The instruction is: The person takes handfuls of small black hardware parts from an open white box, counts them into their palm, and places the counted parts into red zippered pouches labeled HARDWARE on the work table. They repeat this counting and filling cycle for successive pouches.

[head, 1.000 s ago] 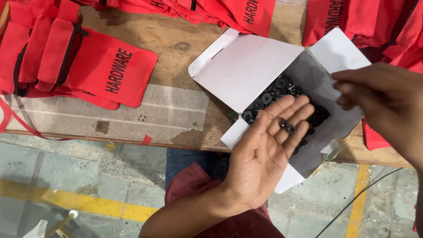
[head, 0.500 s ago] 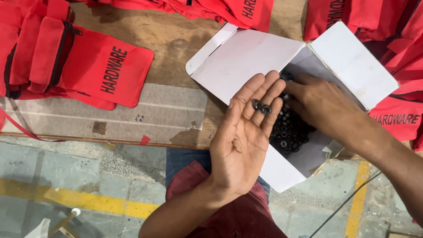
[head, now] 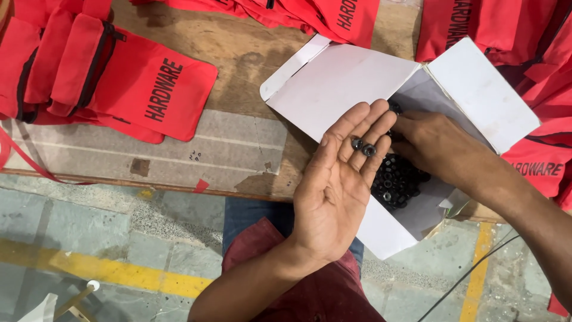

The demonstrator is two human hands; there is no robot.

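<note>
An open left hand (head: 336, 191), palm up with fingers spread, carries two dark nuts (head: 363, 146) on its fingertips, just over the white box (head: 351, 83). The right hand (head: 438, 146) reaches inside; its fingertips are hidden among loose black nuts (head: 396, 179). Red pouches (head: 149, 95) lie beyond, cut off.

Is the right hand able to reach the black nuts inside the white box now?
Probably yes. The right hand is already inside the open white box, fingers down by the black nuts. The flaps are folded back, and the left hand hovers beside, not blocking.
</note>
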